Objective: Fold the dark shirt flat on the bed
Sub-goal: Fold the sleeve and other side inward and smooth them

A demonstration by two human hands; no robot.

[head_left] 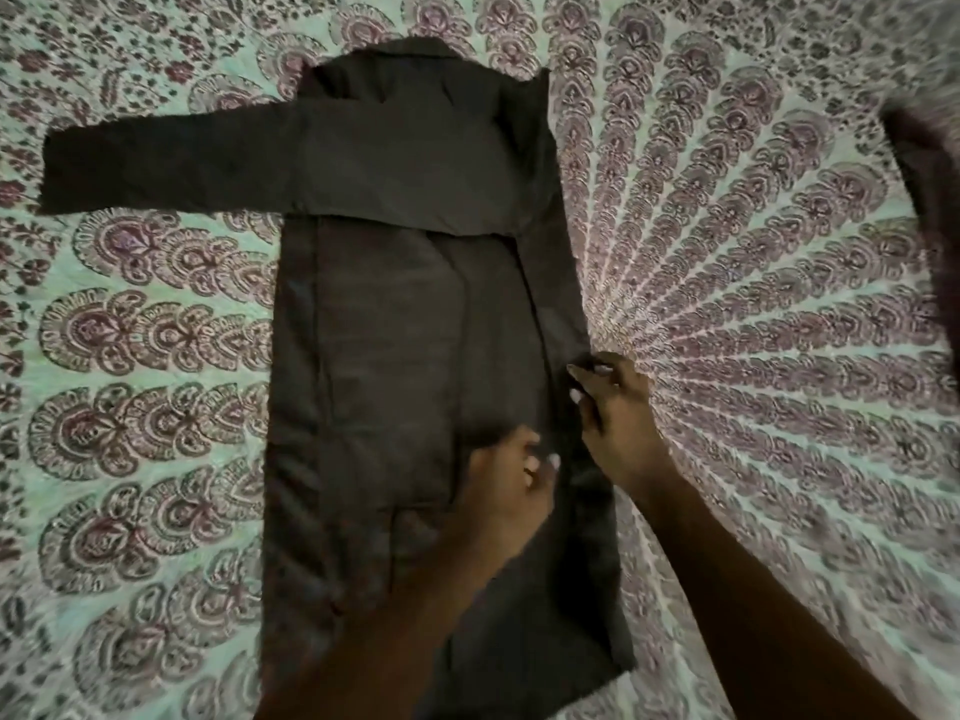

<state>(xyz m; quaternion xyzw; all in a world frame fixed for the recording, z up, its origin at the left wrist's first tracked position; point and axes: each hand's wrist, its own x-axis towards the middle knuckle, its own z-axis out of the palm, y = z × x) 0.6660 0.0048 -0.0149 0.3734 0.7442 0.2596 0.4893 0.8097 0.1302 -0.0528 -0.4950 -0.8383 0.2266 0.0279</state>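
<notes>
**A:** What lies on the bed, starting from the left?

**B:** A teal cotton bedspread with a maroon paisley print (156,356) covers the bed. One long sleeve (171,163) reaches out over it to the left, at the far end.

**A:** And the garment itself?

**B:** The dark grey long-sleeved shirt (384,330) lies flat in the middle. It runs lengthwise, with its collar (415,52) far and its hem near. Both long sides are turned in.

**A:** Where are the hands?

**B:** The left hand (506,485) rests on the shirt's near right part. Its fingers (550,464) are bent and close together; I cannot tell whether they grip cloth. Just to its right, the right hand (615,413) has curled fingers (584,374) pinching the shirt's right edge.

**A:** Anything further right?

**B:** A dark blurred shape (924,200) at the far right border.
</notes>
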